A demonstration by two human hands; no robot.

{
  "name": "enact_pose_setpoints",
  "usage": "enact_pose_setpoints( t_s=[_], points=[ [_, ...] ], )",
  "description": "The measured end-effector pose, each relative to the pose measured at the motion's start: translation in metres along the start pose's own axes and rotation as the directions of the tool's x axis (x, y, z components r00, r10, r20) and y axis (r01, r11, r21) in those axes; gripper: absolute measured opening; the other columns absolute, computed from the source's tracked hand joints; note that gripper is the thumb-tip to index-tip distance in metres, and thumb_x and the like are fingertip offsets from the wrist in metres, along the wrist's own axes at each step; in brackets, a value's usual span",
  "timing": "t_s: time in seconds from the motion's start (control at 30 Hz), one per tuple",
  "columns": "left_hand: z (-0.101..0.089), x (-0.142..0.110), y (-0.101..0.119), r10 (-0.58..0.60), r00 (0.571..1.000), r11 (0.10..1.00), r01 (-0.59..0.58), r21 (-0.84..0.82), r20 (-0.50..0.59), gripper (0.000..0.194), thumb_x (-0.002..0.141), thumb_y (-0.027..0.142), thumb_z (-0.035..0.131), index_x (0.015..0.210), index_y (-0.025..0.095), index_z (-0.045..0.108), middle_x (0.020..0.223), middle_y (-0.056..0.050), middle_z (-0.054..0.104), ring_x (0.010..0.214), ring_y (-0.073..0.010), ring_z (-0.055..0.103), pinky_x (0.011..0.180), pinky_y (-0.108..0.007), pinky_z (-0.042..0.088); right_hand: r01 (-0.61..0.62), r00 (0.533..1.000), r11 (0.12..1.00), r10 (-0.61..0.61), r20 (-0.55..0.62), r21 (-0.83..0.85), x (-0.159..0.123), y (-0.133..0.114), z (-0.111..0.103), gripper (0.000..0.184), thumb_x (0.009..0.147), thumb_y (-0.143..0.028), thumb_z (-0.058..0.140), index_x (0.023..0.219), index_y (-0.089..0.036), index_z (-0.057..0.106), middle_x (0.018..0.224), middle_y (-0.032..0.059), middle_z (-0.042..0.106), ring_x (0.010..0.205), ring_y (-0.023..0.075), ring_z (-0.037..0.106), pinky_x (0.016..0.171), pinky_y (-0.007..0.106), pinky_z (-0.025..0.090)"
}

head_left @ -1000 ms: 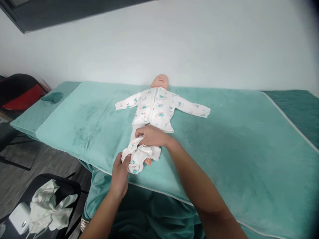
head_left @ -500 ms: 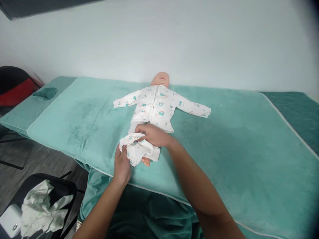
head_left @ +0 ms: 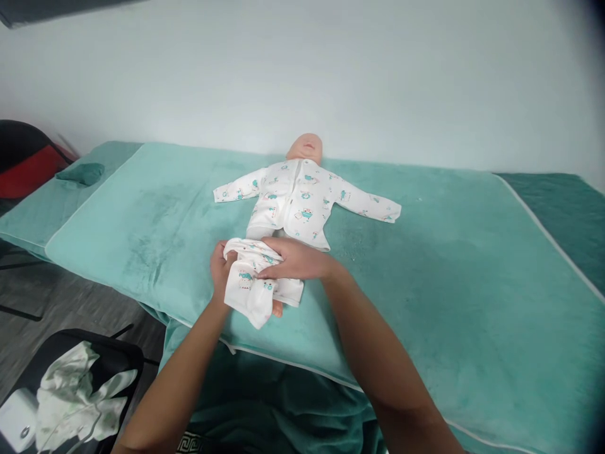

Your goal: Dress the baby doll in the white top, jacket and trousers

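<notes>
A baby doll (head_left: 308,147) lies on its back, dressed in a white printed jacket (head_left: 293,198) with both sleeves spread wide. Bunched around its legs are white printed baby pants (head_left: 250,287), with a foot (head_left: 277,308) showing below the hem. My left hand (head_left: 220,268) grips the left side of the waistband, its fingers partly behind the cloth. From the right, my right hand (head_left: 295,258) pinches the pants near the top, thumb in front. The doll's upper legs are mostly hidden by cloth and hands.
The doll rests on a green padded bed (head_left: 425,302) against a white wall. At lower left, a black chair (head_left: 51,347) carries a crumpled pale cloth (head_left: 70,397) and a white box-like object (head_left: 19,419). A black and red chair (head_left: 28,170) stands at far left.
My left hand has moved up along the pants, and their waistband is raised and spread wider. My right hand has shifted slightly right, its thumb now over the front of the cloth.
</notes>
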State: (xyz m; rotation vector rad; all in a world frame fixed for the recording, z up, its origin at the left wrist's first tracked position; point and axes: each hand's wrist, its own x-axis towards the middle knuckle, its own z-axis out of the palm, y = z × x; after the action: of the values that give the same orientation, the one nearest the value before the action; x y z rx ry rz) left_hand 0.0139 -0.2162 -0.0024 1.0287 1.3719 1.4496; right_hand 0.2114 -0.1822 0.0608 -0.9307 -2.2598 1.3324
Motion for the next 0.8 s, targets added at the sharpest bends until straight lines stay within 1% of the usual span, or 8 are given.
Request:
enact_pose_setpoints(
  t_s=[0.1,0.17,0.27,0.4,0.5,0.63,0.7,0.8],
  points=[
    [0.003,0.014,0.0,0.155,0.988,0.987,-0.154,0.052,-0.012,0.016,0.083,0.034,0.062,0.077,0.021,0.055,0.071,0.002,0.056,0.068,-0.0141,0.05,0.065,-0.026,0.042,0.031,0.999,0.999,-0.031,0.043,0.01,-0.002,0.0,-0.002,0.059,0.079,-0.05,0.076,0.129,-0.026,0.057,0.125,0.0021,0.069,0.109,0.0256,0.064,0.086,0.032,0.047],
    [0.005,0.025,-0.001,0.174,0.985,0.981,-0.173,0.082,0.002,0.019,0.081,0.036,0.063,0.074,0.021,0.056,0.068,0.002,0.055,0.066,-0.0142,0.049,0.063,-0.026,0.041,0.039,0.998,0.999,-0.038,0.05,-0.027,-0.001,0.0,-0.001,0.065,0.078,-0.044,0.078,0.135,-0.027,0.053,0.131,0.0034,0.066,0.112,0.0271,0.063,0.09,0.035,0.047],
    [0.007,0.039,-0.005,0.169,0.986,0.978,-0.168,0.12,0.01,0.023,0.083,0.041,0.064,0.073,0.021,0.058,0.067,0.001,0.057,0.066,-0.0148,0.05,0.062,-0.026,0.041,0.035,0.999,0.996,-0.038,-0.038,-0.086,0.005,-0.001,0.004,0.048,0.08,-0.031,0.072,0.126,-0.025,0.057,0.123,0.0044,0.069,0.104,0.0266,0.065,0.086,0.037,0.047],
    [0.006,0.043,-0.011,0.138,0.99,0.979,-0.14,0.145,0.023,0.033,0.089,0.046,0.058,0.07,0.02,0.059,0.07,0.0,0.059,0.069,-0.0152,0.052,0.066,-0.026,0.043,0.046,0.988,0.997,-0.054,-0.147,-0.055,0.012,-0.001,0.01,0.018,0.085,-0.021,0.06,0.102,-0.025,0.061,0.108,0.0022,0.071,0.094,0.023,0.064,0.079,0.035,0.046],
    [0.0,0.034,-0.013,0.088,0.993,0.985,-0.098,0.145,0.072,0.036,0.09,0.052,0.058,0.073,0.02,0.06,0.072,0.0,0.06,0.07,-0.0151,0.053,0.067,-0.026,0.043,0.072,0.978,0.995,-0.085,-0.191,-0.073,0.014,0.0,0.013,0.01,0.084,-0.02,0.062,0.093,-0.024,0.06,0.1,0.001,0.069,0.091,0.0207,0.062,0.079,0.033,0.045],
    [-0.011,0.016,-0.008,0.073,0.99,0.98,-0.093,0.174,0.119,0.034,0.092,0.05,0.057,0.084,0.019,0.065,0.083,-0.002,0.065,0.078,-0.0155,0.058,0.073,-0.025,0.045,0.068,0.978,0.968,-0.113,-0.177,-0.24,0.012,0.003,0.016,0.011,0.086,-0.028,0.065,0.082,-0.021,0.056,0.09,0.0022,0.065,0.087,0.02,0.059,0.077,0.032,0.041],
    [-0.018,0.002,-0.005,0.086,0.993,0.979,-0.1,0.178,0.083,0.027,0.09,0.046,0.063,0.096,0.02,0.067,0.095,-0.003,0.068,0.089,-0.0162,0.061,0.081,-0.025,0.047,0.09,0.981,0.959,-0.131,-0.14,-0.271,0.01,0.003,0.016,0.015,0.087,-0.033,0.066,0.083,-0.021,0.058,0.088,0.0026,0.065,0.087,0.0206,0.058,0.077,0.031,0.039],
    [-0.029,-0.029,-0.001,0.063,0.998,0.987,-0.058,0.151,-0.029,0.036,0.083,0.041,0.074,0.112,0.023,0.065,0.111,-0.005,0.068,0.102,-0.0177,0.062,0.088,-0.026,0.048,0.075,0.994,0.978,-0.088,-0.058,-0.195,0.005,-0.001,0.012,0.02,0.09,-0.042,0.065,0.089,-0.022,0.063,0.09,0.0017,0.069,0.084,0.0205,0.061,0.073,0.03,0.039]
  ],
)
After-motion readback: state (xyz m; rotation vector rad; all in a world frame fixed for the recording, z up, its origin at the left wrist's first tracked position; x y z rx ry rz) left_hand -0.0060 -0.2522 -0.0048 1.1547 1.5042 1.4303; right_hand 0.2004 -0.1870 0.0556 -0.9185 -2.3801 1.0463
